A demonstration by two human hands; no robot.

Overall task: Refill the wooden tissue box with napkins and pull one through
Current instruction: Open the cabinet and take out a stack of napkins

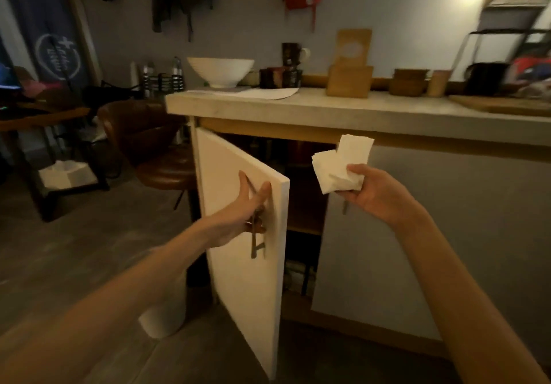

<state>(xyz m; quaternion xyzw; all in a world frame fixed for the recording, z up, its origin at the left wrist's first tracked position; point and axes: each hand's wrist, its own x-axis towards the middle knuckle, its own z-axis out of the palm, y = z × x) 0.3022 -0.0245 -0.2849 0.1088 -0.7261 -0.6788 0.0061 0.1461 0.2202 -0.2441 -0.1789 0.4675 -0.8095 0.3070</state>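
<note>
**A:** Which step is this?

**B:** Fetching the refill, by my reading. The right hand is closed around a loose stack of white napkins, held up in front of the open cupboard, below the front edge of the counter. The left hand rests on the white cupboard door, fingers spread around its wooden handle, thumb up against the panel. The door stands partly open.

**A:** And the tissue box?

**B:** The wooden tissue box sits on the counter toward the back edge, roughly midway along what shows. Its lid, the one with the oval slot, looks to be standing upright behind it, so the box appears open at the top. I can't see whether anything is inside.

**A:** So the napkins and the box are well apart.

**B:** Yes, the stack is below counter level and nearer the person. I'd judge nothing has gone into the box yet.

**A:** What does the next move call for?

**B:** Probably swinging the door shut with the left hand, then lifting the stack over the counter's front edge to the box. The stack is fanned and uneven, so it likely needs squaring with both hands before it drops in cleanly. Then the lid goes on and one napkin is drawn through the slot.
</note>
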